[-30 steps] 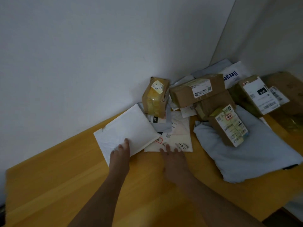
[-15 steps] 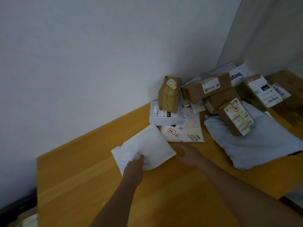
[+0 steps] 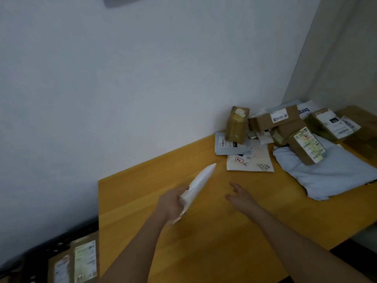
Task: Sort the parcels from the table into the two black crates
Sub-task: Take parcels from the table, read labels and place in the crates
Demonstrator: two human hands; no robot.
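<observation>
Crowding the table's (image 3: 204,252) far corner: boxes (image 3: 273,119) atop mailers (image 3: 334,176).

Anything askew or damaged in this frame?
The brown box stands on end on a grey mailer, tilted. The white envelope in the left hand looks crumpled at its near end.

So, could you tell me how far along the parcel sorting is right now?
Done: at least two labelled parcels already lie in the black crate on the floor left of the table. In hand: the left hand has a grip on a white padded mailer, lifted edge-on off the table; the right hand is free. Left: the pile of boxes and bags by the wall. A second crate is not visible.
</observation>
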